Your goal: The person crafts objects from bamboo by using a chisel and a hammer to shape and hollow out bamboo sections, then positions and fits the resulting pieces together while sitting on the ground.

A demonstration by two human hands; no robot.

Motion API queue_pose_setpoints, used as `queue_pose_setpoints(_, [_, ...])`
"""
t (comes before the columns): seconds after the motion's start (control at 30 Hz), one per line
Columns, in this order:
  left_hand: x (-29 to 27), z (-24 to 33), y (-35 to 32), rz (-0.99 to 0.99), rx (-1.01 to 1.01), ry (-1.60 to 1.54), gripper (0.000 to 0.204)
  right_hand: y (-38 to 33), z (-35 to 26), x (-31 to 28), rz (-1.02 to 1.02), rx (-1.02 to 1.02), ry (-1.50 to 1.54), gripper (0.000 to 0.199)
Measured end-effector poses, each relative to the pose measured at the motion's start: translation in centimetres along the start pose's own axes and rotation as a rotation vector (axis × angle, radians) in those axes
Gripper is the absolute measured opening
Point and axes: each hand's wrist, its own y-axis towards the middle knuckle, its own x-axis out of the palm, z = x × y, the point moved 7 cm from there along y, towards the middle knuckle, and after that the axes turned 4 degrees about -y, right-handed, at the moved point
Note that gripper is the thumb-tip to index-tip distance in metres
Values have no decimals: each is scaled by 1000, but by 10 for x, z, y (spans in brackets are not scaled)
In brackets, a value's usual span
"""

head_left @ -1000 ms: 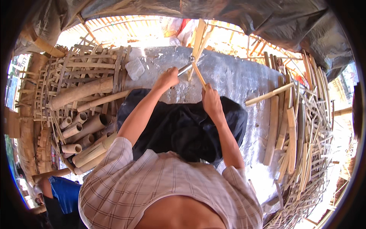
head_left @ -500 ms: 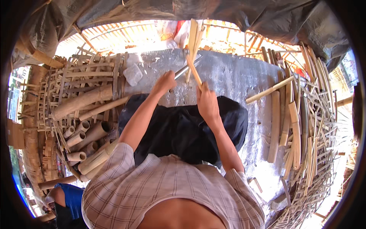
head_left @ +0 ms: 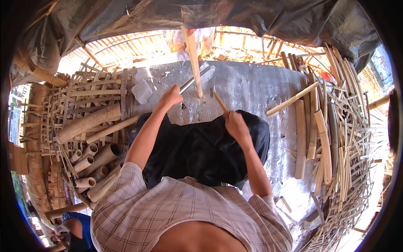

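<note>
My left hand is closed around the near end of a long metal blade; its grip is hidden in my fist. The blade slants away to the right and crosses a pale split bamboo piece, whose lower end meets the grey ground sheet. In my right hand is the wooden handle of what looks like a hammer, with a narrow dark head at its far end. The hammer is apart from the blade and the bamboo, over the edge of my dark-clothed lap.
Bamboo tubes and a woven lattice lie at left, near a pale stone block. Bamboo lengths and a heap of thin strips line the right. Dark plastic sheeting hangs ahead. Another person's blue garment shows at lower left.
The hammer has come back toward me and right, away from the bamboo. My left hand and blade have shifted slightly left, and the bamboo's top now leans left.
</note>
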Motion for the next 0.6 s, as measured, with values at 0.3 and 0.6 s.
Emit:
queue_pose_setpoints(0.3, [7, -20, 17, 20, 79, 28, 40, 80, -87, -88, 367, 21, 262, 22])
queue_pose_setpoints(0.6, [6, -27, 18, 58, 129, 68, 35, 81, -38, -50, 116, -72, -40, 23])
